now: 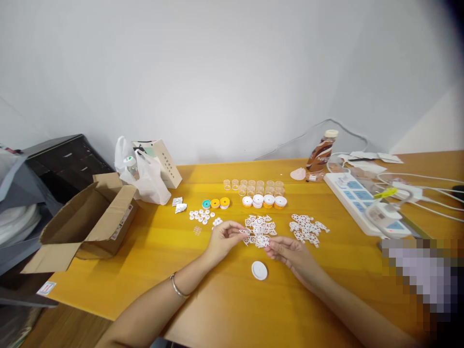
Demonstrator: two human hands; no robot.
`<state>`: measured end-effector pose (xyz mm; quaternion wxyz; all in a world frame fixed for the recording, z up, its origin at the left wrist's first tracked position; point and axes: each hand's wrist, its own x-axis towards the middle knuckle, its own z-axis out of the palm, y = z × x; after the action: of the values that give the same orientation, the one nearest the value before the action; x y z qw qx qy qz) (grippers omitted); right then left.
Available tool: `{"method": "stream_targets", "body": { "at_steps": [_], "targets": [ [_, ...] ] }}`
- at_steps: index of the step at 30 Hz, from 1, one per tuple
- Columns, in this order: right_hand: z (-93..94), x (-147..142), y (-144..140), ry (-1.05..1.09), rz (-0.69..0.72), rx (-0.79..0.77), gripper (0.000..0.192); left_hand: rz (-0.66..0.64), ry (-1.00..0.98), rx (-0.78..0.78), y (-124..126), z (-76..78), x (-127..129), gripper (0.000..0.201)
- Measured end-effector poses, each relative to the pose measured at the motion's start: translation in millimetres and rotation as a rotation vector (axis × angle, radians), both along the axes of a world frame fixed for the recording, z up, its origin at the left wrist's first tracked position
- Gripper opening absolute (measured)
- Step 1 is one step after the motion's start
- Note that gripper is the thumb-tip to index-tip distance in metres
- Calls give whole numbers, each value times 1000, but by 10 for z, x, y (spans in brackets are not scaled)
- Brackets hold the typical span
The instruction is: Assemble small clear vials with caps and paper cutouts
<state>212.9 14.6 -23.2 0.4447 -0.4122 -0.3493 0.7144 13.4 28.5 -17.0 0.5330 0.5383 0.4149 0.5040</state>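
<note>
My left hand (pixel 226 238) is closed in a pinch, with a small white openwork plastic piece at its fingertips. Opposite it, my right hand (pixel 292 253) pinches another such piece at the near edge of the middle pile of white plastic pieces (pixel 260 224). Both hands are low over the table, close to that pile. A round white disc (pixel 259 270) lies just in front of the hands. Right of the middle pile is a second pile of white pieces (pixel 307 228). Small white knobs (pixel 202 216) lie to the left, some partly hidden behind my left hand.
Behind the piles stand clear round cups (pixel 260 187), white-topped round parts (pixel 258 199) and teal and orange discs (pixel 215 203). An open cardboard box (pixel 90 222) and plastic bag (pixel 150 179) are left; a drink bottle (pixel 322 152) and power strip (pixel 357 203) are right.
</note>
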Motion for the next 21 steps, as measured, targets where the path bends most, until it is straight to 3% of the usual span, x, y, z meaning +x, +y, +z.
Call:
{"method": "stream_targets", "body": {
  "at_steps": [7,21],
  "targets": [
    [-12,-11,-20,3,115,-35,23,-172,121,282,-150,110,93,19],
    [3,-36,-62,32,146,-22,18,-204,401,432,-144,153,106,19]
  ]
}}
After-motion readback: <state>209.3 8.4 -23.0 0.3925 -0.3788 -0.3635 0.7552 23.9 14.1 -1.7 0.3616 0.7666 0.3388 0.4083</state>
